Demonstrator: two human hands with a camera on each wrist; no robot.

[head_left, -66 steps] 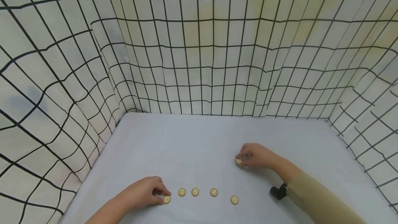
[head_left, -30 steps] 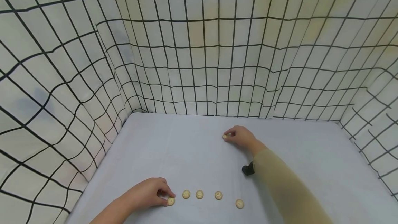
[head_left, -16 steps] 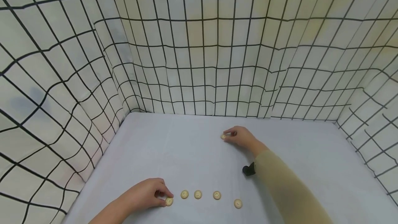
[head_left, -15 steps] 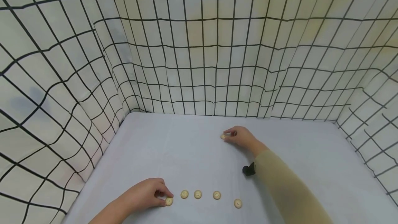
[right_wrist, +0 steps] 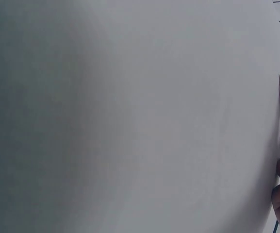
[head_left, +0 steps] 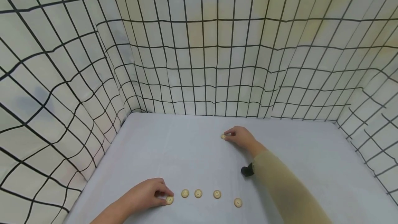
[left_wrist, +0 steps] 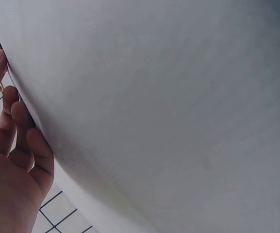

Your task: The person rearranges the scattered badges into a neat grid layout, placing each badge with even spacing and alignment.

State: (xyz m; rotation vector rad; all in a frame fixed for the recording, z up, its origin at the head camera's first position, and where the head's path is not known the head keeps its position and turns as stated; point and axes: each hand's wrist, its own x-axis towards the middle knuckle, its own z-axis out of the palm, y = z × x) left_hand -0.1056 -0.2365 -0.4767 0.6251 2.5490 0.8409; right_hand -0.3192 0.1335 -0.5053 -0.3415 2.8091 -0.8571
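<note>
Gripping the leftmost button (head_left: pixel 169 201) between thumb and finger with the left hand (head_left: pixel 148 193), low on the white bench (head_left: pixel 174 148). Counting three loose buttons (head_left: pixel 198 193) beside it. Pinching the far button (head_left: pixel 223 136) by its edge with the right hand (head_left: pixel 241 137), well beyond them. Finishing at a nearer loose button (head_left: pixel 238 202). Probably working best by pinching lightly, steering clear of neighbours.

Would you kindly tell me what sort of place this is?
Probably a recording booth: black-gridded white walls stand on three sides of a flat white table that bears round, cream, wooden-looking buttons.
</note>
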